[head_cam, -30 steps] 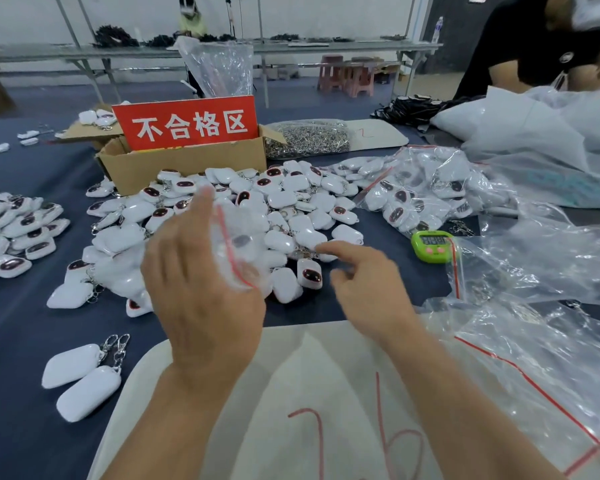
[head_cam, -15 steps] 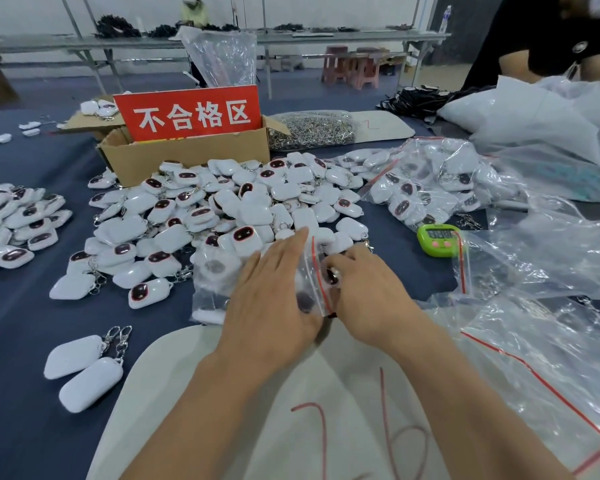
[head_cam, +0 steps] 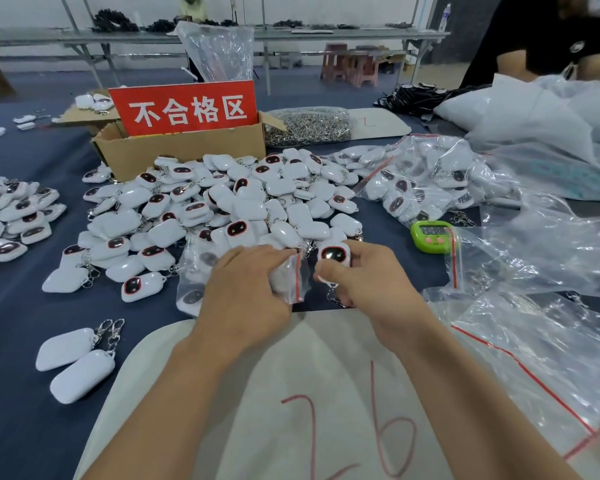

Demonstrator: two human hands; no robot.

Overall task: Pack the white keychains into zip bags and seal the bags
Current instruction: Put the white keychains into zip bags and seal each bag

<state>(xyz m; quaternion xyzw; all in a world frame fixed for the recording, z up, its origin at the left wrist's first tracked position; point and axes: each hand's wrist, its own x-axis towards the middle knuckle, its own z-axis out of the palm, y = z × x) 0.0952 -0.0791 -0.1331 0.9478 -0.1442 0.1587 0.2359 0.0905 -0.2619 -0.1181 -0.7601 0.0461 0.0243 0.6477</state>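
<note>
White keychains lay heaped on the table beyond my hands. My left hand lay palm down, fingers curled over the zip bag at its red-striped mouth. Just beside it, my right hand pinched one keychain, dark face up.

left hand | right hand | forearms bare to frame edge

White rear wall; long metal-legged bench along it; pink stools beneath; grey-blue floor.
</note>
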